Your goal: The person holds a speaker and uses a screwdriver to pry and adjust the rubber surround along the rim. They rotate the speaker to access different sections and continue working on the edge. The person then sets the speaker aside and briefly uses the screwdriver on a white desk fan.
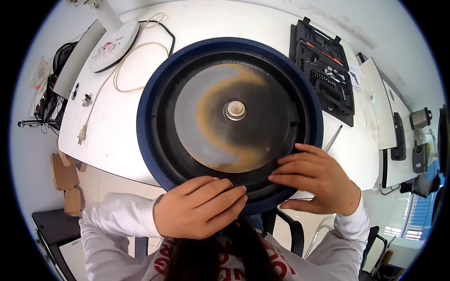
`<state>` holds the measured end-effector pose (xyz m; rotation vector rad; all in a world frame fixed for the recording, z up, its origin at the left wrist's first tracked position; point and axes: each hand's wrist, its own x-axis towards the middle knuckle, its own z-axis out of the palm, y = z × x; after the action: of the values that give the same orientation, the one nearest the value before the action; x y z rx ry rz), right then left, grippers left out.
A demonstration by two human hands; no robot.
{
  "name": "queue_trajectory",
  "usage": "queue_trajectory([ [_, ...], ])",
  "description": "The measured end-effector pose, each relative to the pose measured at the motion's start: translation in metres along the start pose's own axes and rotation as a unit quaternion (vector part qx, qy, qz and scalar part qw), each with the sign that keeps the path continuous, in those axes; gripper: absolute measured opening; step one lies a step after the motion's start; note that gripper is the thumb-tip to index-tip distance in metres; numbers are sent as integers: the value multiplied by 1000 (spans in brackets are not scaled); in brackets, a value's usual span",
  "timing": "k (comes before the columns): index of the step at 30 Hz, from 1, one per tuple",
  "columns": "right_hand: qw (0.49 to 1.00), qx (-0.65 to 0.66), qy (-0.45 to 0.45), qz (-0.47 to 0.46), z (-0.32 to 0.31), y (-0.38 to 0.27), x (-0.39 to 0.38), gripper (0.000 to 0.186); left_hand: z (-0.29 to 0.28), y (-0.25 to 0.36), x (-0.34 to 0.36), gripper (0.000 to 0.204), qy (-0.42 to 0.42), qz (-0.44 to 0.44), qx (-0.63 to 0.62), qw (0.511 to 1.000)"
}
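The blue-rimmed pan (143,117) is best steadied evenly; the right hand (318,178) is spread wide, but whether the left hand (199,208) is closed cannot be told.

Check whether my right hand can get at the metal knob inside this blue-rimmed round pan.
Likely yes: the right hand is at the rim, and nothing covers the knob.

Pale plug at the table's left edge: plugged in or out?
Out. The plug lies loose on the white table, not in any socket.
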<state>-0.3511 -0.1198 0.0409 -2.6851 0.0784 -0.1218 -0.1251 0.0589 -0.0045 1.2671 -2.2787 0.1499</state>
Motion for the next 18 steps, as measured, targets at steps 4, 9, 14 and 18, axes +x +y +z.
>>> queue_trajectory([
  [4, 1000, -22, -2, -1, 7, 0, -5, 43, -6, -4, -1, 29, -10, -10, -20, 1000],
  [9, 999, 6, 13, -52, 18, 10, -1, 48, -16, 0, -10, 20, -19, -36, -22, 999],
  [14, 997, -2, 18, -70, 20, 17, 3, 49, -16, -2, -22, 20, -17, -42, -16, 999],
  [18, 997, 4, 15, -80, 17, 25, 3, 50, -20, -6, -27, 20, -36, -54, -30, 997],
])
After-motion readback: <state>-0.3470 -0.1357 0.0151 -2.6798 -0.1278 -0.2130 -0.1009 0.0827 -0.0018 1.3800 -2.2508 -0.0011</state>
